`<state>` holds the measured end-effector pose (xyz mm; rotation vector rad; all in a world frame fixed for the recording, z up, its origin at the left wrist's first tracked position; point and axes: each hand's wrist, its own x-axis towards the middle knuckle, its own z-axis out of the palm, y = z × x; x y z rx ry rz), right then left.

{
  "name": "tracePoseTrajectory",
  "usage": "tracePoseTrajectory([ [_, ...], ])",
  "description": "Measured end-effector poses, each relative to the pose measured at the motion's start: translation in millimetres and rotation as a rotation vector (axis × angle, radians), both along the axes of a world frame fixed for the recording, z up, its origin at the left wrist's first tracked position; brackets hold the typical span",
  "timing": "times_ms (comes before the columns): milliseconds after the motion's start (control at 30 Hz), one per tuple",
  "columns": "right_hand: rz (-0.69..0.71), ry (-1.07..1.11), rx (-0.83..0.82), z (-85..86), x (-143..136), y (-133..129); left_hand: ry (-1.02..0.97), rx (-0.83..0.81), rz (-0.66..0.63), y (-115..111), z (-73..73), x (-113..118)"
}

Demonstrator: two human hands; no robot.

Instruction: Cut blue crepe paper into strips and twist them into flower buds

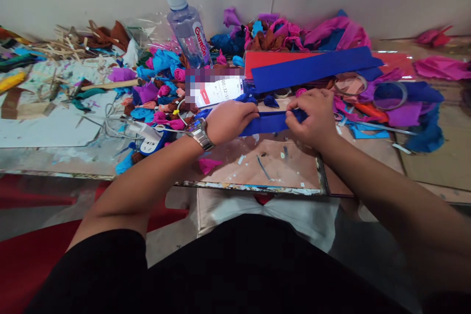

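Observation:
A strip of dark blue crepe-like paper (267, 125) stretches between my two hands over the near part of the table. My left hand (231, 118), with a metal watch on its wrist, pinches the strip's left end. At the strip's right end, my right hand (311, 117) grips it between thumb and fingers. The upper edge of the strip looks folded over. Just beyond lies a small twisted blue piece (271, 101). A longer blue strip (312, 68) rests on a red sheet (253, 60) farther back.
A clear water bottle (188, 29) stands behind a lit phone (221, 92). Crumpled colored paper pieces (162, 61) lie all around. A white power strip (151, 143) with cables sits left; tape rolls (390, 95) lie right. The table's front edge (250, 186) is close to my body.

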<state>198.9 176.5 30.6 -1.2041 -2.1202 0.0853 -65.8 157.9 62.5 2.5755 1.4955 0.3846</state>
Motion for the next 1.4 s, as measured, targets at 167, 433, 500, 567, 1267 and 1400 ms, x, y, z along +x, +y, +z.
tracePoseTrajectory([
  [167, -0.08, -0.035, 0.007, 2.7, 15.2, 20.1, 0.009, -0.014, 0.084, 9.2, 5.5, -8.6],
  [433, -0.212, -0.013, 0.05, 4.3, 46.4, 49.3, 0.031, 0.013, 0.232, 16.6, 9.1, -16.1],
  [500, -0.235, -0.005, 0.049, 4.0, 51.6, 52.8, 0.05, 0.024, 0.272, 16.1, 10.1, -15.9],
  [567, -0.254, 0.003, 0.039, 4.8, 55.2, 54.0, 0.093, 0.021, 0.311, 14.9, 11.8, -14.8],
  [1267, 0.22, 0.09, -0.125, 30.4, 21.3, 9.8, -0.145, 0.131, 0.155, -3.2, 11.2, -8.9],
  [1400, 0.213, 0.038, -0.123, 18.0, 14.8, 10.7, -0.18, 0.076, 0.12, -4.0, 9.3, -6.9],
])
